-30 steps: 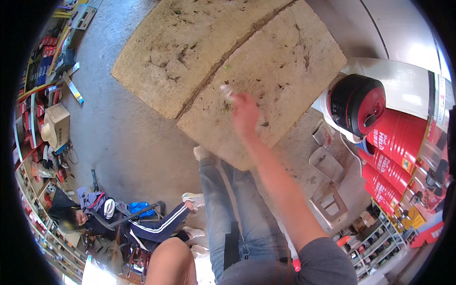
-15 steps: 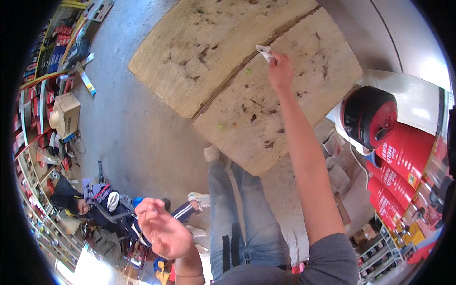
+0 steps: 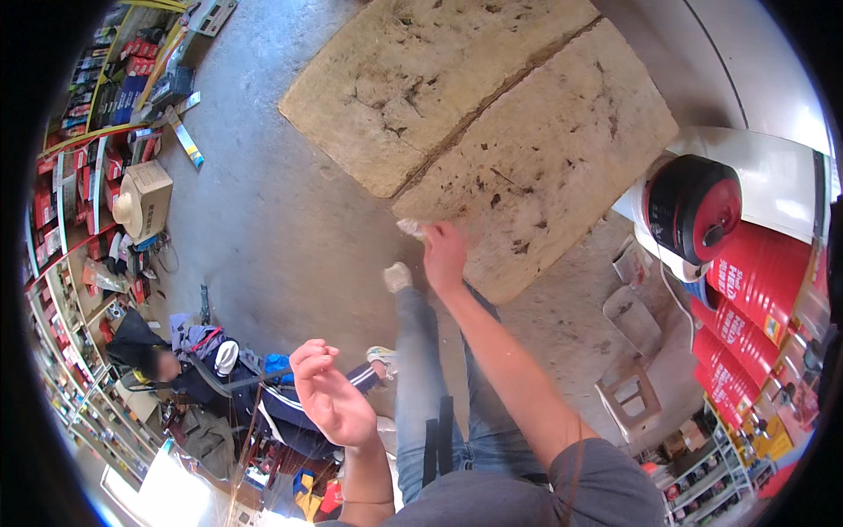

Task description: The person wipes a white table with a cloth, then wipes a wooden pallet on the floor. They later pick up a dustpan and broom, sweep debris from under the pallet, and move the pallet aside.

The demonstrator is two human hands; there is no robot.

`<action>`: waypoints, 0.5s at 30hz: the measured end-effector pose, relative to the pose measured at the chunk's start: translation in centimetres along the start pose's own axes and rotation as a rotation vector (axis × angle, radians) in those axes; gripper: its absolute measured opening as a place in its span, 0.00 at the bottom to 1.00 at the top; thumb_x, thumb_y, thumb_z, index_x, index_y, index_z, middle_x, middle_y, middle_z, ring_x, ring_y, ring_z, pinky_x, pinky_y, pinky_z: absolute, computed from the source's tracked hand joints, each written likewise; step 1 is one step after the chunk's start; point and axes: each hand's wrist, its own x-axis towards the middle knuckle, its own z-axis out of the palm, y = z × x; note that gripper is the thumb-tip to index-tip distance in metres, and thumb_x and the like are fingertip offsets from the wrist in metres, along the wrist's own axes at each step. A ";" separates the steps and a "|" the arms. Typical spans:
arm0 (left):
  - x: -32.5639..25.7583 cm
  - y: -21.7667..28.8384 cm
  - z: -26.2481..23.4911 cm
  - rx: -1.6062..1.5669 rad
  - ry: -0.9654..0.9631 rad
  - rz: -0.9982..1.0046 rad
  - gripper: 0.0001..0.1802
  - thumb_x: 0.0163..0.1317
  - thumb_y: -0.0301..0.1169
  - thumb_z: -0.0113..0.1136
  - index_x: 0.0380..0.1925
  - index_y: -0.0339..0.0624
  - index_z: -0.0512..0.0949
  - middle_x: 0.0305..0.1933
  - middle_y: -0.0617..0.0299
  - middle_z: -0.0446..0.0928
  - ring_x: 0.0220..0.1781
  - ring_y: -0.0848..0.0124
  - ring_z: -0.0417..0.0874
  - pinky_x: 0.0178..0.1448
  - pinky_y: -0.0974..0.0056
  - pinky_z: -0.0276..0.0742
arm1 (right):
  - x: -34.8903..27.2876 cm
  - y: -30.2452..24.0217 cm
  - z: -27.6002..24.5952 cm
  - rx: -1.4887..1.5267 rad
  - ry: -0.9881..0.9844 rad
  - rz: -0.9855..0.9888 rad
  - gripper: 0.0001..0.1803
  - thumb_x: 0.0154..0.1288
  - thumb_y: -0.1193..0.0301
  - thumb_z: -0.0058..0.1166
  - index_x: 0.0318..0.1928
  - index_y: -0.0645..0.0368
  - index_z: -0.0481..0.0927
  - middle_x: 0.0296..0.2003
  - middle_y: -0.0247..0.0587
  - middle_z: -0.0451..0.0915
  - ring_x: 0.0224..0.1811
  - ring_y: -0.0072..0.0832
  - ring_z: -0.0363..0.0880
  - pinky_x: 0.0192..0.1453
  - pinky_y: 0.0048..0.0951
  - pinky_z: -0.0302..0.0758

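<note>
My right hand (image 3: pixel 446 257) pinches a crumpled white tissue (image 3: pixel 410 227) at the near left corner of the worn wooden tabletop (image 3: pixel 536 140). The tissue sits right at the edge, and part of it is hidden by the fingers. Dark stains and pits mark the wood, and a long gap runs between its two slabs. My left hand (image 3: pixel 332 393) hovers away from the table, palm showing and fingers loosely curled, with nothing in it.
To the right stand a black and red container (image 3: pixel 694 211) and several red drums (image 3: pixel 762 281). A plastic stool (image 3: pixel 628 400) is on the floor. Another person (image 3: pixel 290 408) sits at the lower left, near loaded shelves (image 3: pixel 79 202) and a cardboard box (image 3: pixel 151 198).
My right hand has swept the tissue from the tabletop's middle toward me, to its near left corner. Two small green bits no longer show on the wood. My left hand has shifted right.
</note>
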 end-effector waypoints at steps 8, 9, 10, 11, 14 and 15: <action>0.9 -2.4 -4.2 0.047 -0.147 -0.061 0.21 0.53 0.41 0.47 0.35 0.32 0.73 0.46 0.50 0.67 0.53 0.60 0.66 0.56 0.58 0.62 | 3.4 -0.1 -2.2 0.113 -0.091 0.067 0.09 0.59 0.76 0.52 0.39 0.55 0.81 0.37 0.44 0.77 0.39 0.39 0.77 0.42 0.37 0.72; 1.1 -3.2 -4.8 0.022 -0.163 -0.091 0.20 0.51 0.40 0.47 0.35 0.32 0.74 0.46 0.50 0.67 0.53 0.60 0.67 0.58 0.57 0.61 | 6.4 1.0 -3.2 0.048 0.031 -0.060 0.09 0.59 0.76 0.52 0.39 0.56 0.80 0.37 0.44 0.77 0.39 0.40 0.77 0.42 0.38 0.72; 1.5 -3.9 -5.4 0.031 -0.194 -0.118 0.20 0.51 0.40 0.47 0.34 0.32 0.74 0.46 0.50 0.67 0.53 0.60 0.67 0.59 0.57 0.61 | 8.9 1.8 -3.3 0.010 0.041 0.026 0.09 0.58 0.76 0.52 0.39 0.56 0.80 0.37 0.45 0.77 0.39 0.42 0.76 0.42 0.38 0.72; 1.9 -4.4 -6.2 0.042 -0.223 -0.144 0.20 0.51 0.39 0.47 0.34 0.32 0.74 0.46 0.50 0.67 0.53 0.60 0.67 0.59 0.57 0.60 | 9.8 2.0 -2.8 -0.006 0.110 0.059 0.09 0.58 0.76 0.51 0.39 0.56 0.80 0.37 0.46 0.78 0.39 0.43 0.76 0.41 0.38 0.71; 2.6 -5.3 -8.4 0.045 -0.235 -0.221 0.19 0.51 0.39 0.49 0.34 0.32 0.74 0.46 0.51 0.67 0.52 0.62 0.67 0.59 0.59 0.61 | 9.4 2.2 -0.7 -0.120 0.146 0.010 0.09 0.58 0.76 0.51 0.39 0.56 0.80 0.37 0.47 0.77 0.40 0.45 0.75 0.41 0.38 0.71; 3.1 -5.5 -8.9 0.039 -0.242 -0.230 0.19 0.52 0.40 0.50 0.35 0.32 0.74 0.46 0.52 0.67 0.52 0.63 0.67 0.58 0.61 0.62 | 8.1 1.9 0.3 -0.150 0.141 0.011 0.08 0.58 0.76 0.51 0.39 0.56 0.80 0.37 0.48 0.77 0.41 0.45 0.75 0.42 0.38 0.71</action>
